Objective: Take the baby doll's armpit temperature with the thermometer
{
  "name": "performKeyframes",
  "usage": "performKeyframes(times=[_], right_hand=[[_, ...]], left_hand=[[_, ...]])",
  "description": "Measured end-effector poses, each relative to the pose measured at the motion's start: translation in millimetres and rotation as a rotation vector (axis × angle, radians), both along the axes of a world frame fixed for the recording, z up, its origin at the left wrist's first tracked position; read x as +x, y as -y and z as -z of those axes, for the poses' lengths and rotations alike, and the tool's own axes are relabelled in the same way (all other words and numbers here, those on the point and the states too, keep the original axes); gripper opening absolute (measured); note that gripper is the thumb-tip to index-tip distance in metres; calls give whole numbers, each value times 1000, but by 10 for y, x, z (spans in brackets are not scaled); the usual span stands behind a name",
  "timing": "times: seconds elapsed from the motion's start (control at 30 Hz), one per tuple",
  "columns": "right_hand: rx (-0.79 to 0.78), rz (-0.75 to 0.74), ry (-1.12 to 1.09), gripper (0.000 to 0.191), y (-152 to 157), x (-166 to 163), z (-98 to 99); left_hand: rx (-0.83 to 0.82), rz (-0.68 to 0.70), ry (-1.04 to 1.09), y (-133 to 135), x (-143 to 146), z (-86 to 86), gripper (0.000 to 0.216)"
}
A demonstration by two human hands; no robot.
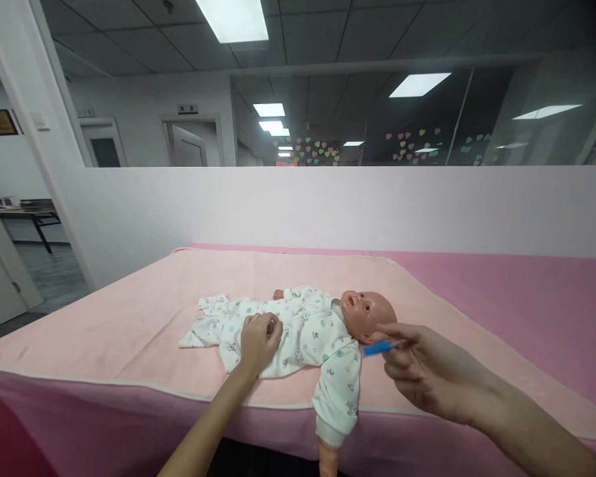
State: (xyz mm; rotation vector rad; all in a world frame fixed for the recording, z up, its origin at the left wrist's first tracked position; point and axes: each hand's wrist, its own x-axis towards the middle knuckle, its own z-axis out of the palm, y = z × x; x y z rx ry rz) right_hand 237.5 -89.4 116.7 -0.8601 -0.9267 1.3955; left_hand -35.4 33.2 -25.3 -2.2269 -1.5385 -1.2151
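A baby doll (372, 313) in a white printed sleepsuit (298, 331) lies on its back, head to the right. Its near arm (338, 397) hangs over the front edge of the bed. My left hand (261, 338) rests on the doll's belly with curled fingers; whether they grip anything is hidden. Beside the doll's head, my right hand (422, 368) pinches a thin stick with a blue end (377, 348) between thumb and fingers. The blue end points left, near the doll's neck and shoulder. Blur hides its exact kind.
A peach blanket (149, 318) covers much of the pink bed surface (501, 298). Behind it stands a low white partition (328, 209) with glass above. At far left are a white door (0, 271) and a table (30, 213) with stacked items.
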Motion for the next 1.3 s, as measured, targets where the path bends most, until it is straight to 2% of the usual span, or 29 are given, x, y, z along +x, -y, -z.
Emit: performKeyframes(times=[0.03, 0.07, 0.13, 0.17, 0.2, 0.3, 0.33, 0.4, 0.43, 0.47, 0.57, 0.6, 0.7, 0.73, 0.83, 0.9, 0.97, 1.07, 1.13, 1.2, 1.23, 1.27, 1.3], right_hand=[[-30, -36, 0, 9, 23, -21, 17], [43, 20, -56, 10, 39, -32, 33], [328, 299, -213, 12, 44, -34, 64], [378, 369, -224, 13, 32, -34, 83], [335, 348, -174, 12, 13, -37, 104], [80, 142, 20, 10, -60, -48, 162], [93, 158, 9, 11, -74, -54, 179], [236, 298, -98, 17, -70, -77, 212], [255, 292, -118, 21, -53, -99, 229], [202, 199, -93, 24, -27, -124, 242], [-167, -295, 130, 30, 63, -180, 233], [-177, -339, 153, 31, 89, -181, 213], [124, -165, 65, 39, 138, -168, 181], [181, -164, 80, 42, 146, -175, 195], [186, -299, 404, 42, 175, -235, 269], [237, -296, 540, 36, 206, -260, 280], [262, -256, 455, 39, 235, -252, 240], [212, -244, 287, 47, 230, -176, 127], [188, -204, 202, 36, 196, -69, 36], [183, -109, -16, 26, 160, 64, -57], [196, -64, -120, 29, 146, 118, -96], [208, -43, -109, 38, 137, 150, -124], [216, -53, 34, 44, 130, 154, -139]], left_hand=[[0, 0, -2, 1, 0, 0, 21], [0, -1, -4, 2, 0, 1, 21], [2, -2, -6, -2, -3, 4, 21], [2, -1, -7, -4, -5, 6, 21], [3, 1, -8, -8, -6, 8, 22], [9, 1, -13, -20, -12, 11, 23], [13, -3, -14, -24, -13, 12, 23], [22, -9, -16, -30, -15, 11, 22], [26, -10, -17, -32, -16, 9, 22], [28, -7, -18, -32, -17, 7, 22], [22, 1, -18, -28, -18, -1, 22], [18, 2, -18, -26, -18, -3, 22], [18, 6, -24, -25, -19, -7, 22], [20, 5, -27, -25, -19, -7, 22], [22, -1, -24, -28, -24, -5, 22], [19, 1, -22, -31, -29, -4, 22], [17, 7, -23, -34, -33, -3, 22], [21, 11, -24, -33, -34, -4, 22], [21, 12, -17, -31, -32, -5, 22], [16, 15, -8, -29, -29, -3, 22], [14, 17, -6, -30, -28, -2, 22], [14, 18, -6, -31, -27, -1, 22], [15, 18, -8, -32, -26, 0, 22]])
